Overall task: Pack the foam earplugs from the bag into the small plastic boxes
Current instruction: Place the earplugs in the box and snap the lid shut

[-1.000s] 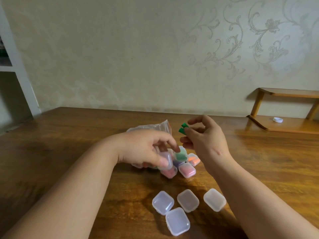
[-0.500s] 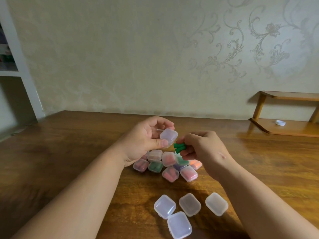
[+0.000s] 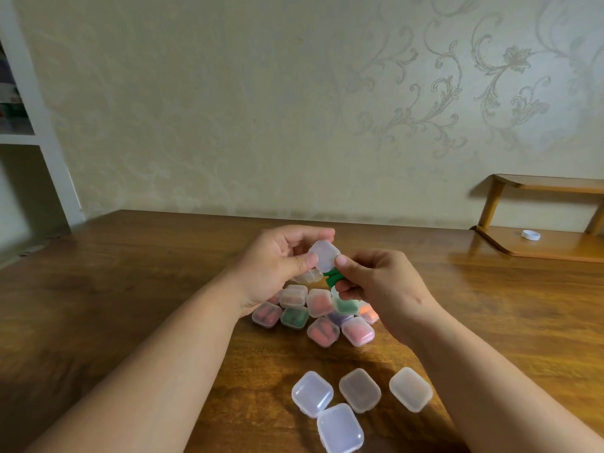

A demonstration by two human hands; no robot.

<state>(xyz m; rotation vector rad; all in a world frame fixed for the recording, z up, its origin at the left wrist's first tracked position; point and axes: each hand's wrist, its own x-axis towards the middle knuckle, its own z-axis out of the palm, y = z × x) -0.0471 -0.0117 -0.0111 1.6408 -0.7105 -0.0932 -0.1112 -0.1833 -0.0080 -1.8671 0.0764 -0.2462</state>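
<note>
My left hand [image 3: 277, 266] grips a small clear plastic box [image 3: 323, 258] between thumb and fingers, held above the table. My right hand [image 3: 376, 286] pinches green foam earplugs [image 3: 332, 277] just below that box, its thumb tip touching the box's edge. Under both hands lies a cluster of filled boxes [image 3: 318, 313] holding red, green, orange and purple earplugs. Several empty clear boxes [image 3: 359, 390] sit nearer to me. A bit of the clear plastic bag [image 3: 307, 276] shows below my left hand; the rest is hidden.
The wooden table [image 3: 130, 289] runs back to a patterned wall. A low wooden shelf [image 3: 539, 246] with a white cap [image 3: 530, 235] stands at the right. A white shelving unit [image 3: 36, 142] stands at the left.
My left hand lifted a clear box off the pile and raised it. My right hand brought the green earplugs left and down until they sit right under that box.
</note>
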